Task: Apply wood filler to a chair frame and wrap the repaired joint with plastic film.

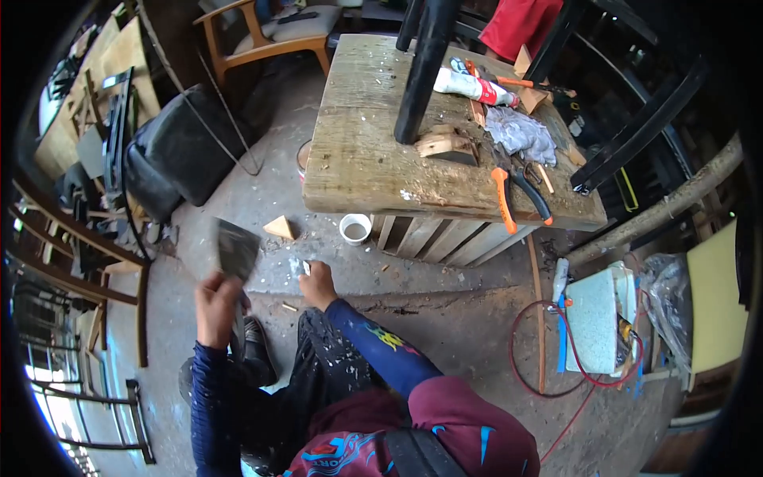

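1. Head view: the left hand (216, 308) has its fingers wrapped around the grip of a broad, blurred metal blade (237, 250), raised over the floor (461, 318).
2. The right hand (319, 286) has its fingers pinching a small pale piece (307, 269), near the blade and right of it.
3. Beyond them, a wooden wedge (279, 229) and a white tub (355, 229) stand on the floor.
4. Orange-and-black-handled pliers (502, 195) lie at the wooden surface's (350, 135) near edge.
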A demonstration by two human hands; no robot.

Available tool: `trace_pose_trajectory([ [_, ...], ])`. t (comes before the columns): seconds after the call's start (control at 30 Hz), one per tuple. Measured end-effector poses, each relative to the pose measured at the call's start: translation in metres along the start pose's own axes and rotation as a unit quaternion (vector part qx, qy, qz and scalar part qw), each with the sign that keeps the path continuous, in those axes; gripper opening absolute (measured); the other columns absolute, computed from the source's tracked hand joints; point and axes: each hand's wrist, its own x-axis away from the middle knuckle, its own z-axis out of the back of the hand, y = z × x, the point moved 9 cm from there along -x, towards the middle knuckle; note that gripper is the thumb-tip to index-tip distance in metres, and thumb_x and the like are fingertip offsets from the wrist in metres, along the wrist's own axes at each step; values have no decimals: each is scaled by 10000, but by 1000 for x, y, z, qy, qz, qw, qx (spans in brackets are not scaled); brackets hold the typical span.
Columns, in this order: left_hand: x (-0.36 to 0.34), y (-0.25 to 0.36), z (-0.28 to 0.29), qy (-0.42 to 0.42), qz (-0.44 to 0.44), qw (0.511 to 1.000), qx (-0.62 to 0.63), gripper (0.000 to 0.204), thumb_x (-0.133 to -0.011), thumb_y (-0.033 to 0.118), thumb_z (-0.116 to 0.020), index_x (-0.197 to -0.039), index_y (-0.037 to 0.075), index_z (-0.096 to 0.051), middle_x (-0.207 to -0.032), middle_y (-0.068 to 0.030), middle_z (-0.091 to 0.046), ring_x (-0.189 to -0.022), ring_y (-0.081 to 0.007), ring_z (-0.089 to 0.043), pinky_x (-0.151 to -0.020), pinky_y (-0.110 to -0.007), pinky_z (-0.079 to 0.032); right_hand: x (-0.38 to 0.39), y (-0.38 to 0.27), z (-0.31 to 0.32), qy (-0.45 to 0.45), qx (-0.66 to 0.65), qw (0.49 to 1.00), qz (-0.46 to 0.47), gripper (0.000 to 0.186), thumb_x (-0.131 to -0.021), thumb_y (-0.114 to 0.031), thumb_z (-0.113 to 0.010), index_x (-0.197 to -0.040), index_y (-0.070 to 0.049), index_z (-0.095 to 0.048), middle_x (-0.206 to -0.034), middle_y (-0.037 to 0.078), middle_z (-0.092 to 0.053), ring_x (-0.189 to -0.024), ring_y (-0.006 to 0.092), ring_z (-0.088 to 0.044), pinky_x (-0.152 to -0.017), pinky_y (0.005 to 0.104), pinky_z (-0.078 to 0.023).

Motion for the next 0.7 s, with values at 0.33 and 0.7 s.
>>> trace_pose_trajectory([
  [0.33,-132,-88,21,64,107,948,292,373,-1042,362,-491,-1187,28,-571,-1012,-126,-717,-658,-135,-598,-601,-262,-501,52,-106,24,-40,50,966,-249,490,-1012,-434,-540,-798,-11,-664,-674,226,-623,-601,295,-653,-563,425,-463],
  [0.7,11,-33,7,-125,405,845,325,334,-1007,311,-547,-1237,93,-653,-821,-44,-634,-710,-151,-598,-648,-280,-531,133,-376,61,-190,196,958,-89,308,-895,-300,-609,-875,5,-640,-791,219,-655,-777,423,-657,-711,514,-517],
])
